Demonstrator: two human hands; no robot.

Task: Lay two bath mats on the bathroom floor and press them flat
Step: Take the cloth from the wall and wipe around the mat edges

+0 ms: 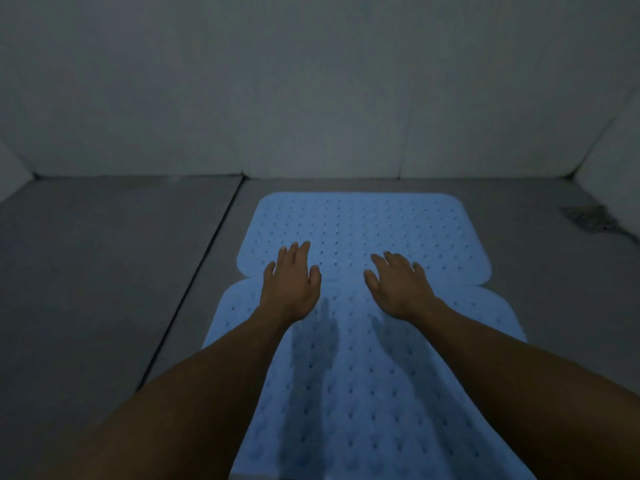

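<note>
Grey tiled floor [104, 271] under 2 adjoining blue bath mats [363, 220]

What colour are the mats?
Light blue, dotted with small holes: the far mat and near mat, head view.

Matt blue perforated rubbery mats [363, 230], smooth grey tiled floor [104, 258]

Bathroom, domestic: grey tiled floor [104, 271], pale tiled walls [311, 81], blue perforated bath mats [363, 223] (two, end to end), floor drain [585, 220].
</note>
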